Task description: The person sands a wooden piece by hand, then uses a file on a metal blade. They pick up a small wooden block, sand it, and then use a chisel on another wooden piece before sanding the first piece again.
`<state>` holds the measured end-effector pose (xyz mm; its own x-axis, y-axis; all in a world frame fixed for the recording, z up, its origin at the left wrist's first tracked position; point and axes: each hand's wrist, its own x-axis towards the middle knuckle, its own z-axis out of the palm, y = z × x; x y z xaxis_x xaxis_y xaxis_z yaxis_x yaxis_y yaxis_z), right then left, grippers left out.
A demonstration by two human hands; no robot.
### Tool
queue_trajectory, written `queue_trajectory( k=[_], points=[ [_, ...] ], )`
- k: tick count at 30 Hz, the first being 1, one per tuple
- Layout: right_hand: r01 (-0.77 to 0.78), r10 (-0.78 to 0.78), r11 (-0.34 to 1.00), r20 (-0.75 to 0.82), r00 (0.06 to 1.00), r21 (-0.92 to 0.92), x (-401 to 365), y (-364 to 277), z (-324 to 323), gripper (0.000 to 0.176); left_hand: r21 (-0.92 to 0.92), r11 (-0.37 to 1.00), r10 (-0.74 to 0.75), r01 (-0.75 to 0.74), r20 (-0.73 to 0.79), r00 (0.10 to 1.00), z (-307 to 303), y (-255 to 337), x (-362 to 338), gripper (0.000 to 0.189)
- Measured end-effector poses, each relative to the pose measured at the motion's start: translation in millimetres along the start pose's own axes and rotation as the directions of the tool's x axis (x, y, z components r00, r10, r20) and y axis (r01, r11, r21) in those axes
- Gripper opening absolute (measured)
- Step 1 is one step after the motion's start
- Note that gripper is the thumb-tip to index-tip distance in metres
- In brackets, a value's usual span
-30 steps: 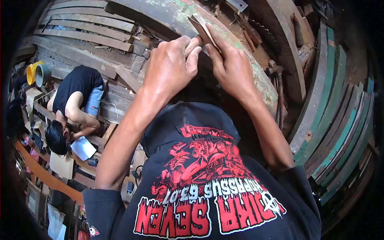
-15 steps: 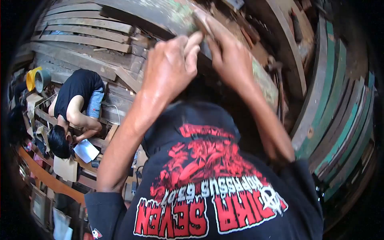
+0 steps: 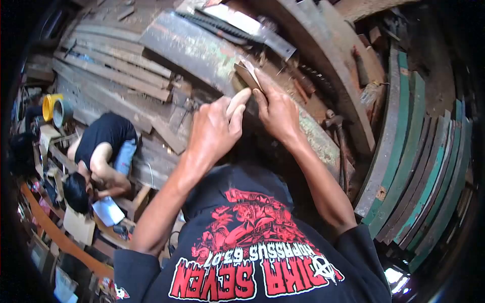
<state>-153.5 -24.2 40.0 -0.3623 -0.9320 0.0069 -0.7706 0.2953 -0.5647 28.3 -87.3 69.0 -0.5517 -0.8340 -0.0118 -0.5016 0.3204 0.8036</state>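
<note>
My left hand (image 3: pixel 214 123) is curled, with its thumb and a paler finger pointing toward my right hand. Whatever lies inside its grip is hidden. My right hand (image 3: pixel 278 111) pinches a thin folded brown sheet (image 3: pixel 246 76), which looks like sandpaper, between thumb and fingers. The sheet sticks out over a thick, worn wooden beam (image 3: pixel 177 43) with patchy green and pale paint. Both hands are close together at the near edge of this beam, the fingertips a small gap apart.
A handsaw (image 3: pixel 275 40) lies beyond the beam, and a hammer (image 3: pixel 336 123) rests to the right. Curved green-edged boards (image 3: pixel 404 151) are stacked at far right. Planks (image 3: pixel 116 65) lie upper left. Another person (image 3: pixel 106 146) bends over a white paper (image 3: pixel 108 211) at left.
The view has tilted, so the hands appear lower and more of the beam and saw shows. My hands have drawn slightly apart, and the brown sheet is sharper. The other person remains bent over.
</note>
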Motion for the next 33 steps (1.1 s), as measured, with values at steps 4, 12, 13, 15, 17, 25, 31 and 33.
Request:
queue_trajectory(
  k=[4,12,13,15,17,25,31,33],
  points=[
    [-0.042,0.097,0.968,-0.217,0.971,0.245,32,2,-16,0.057,-0.011,0.991,-0.13,0.13,0.011,0.992,-3,-8,-7,0.027],
    [-0.038,0.193,0.855,-0.251,0.949,0.517,-12,29,-16,0.058,-0.225,0.962,-0.144,0.154,0.059,0.988,22,-39,-32,0.036],
    [-0.078,0.227,0.884,-0.28,0.933,0.46,-32,22,-15,0.055,-0.289,0.944,-0.141,0.156,0.07,0.987,21,-40,-36,0.037],
    [-0.145,0.282,0.884,-0.26,0.924,0.444,-80,13,-8,0.053,-0.422,0.805,-0.316,0.418,0.292,0.903,7,-26,-44,0.037],
    [-0.197,0.276,0.921,-0.205,0.939,0.337,-118,6,0,0.055,-0.524,0.685,-0.371,0.507,0.349,0.861,4,-14,-49,0.037],
    [-0.323,0.389,0.9,-0.207,0.898,0.293,-137,36,-44,0.054,-0.634,0.63,-0.235,0.448,0.395,0.888,13,29,-58,0.038],
    [-0.255,0.343,0.927,-0.349,0.872,0.274,-122,88,-68,0.054,-0.659,0.689,-0.086,0.302,0.34,0.937,23,72,-53,0.04],
    [-0.224,0.326,0.93,-0.373,0.869,0.292,-120,102,-74,0.054,-0.657,0.701,-0.07,0.277,0.323,0.944,24,83,-53,0.04]
  ],
)
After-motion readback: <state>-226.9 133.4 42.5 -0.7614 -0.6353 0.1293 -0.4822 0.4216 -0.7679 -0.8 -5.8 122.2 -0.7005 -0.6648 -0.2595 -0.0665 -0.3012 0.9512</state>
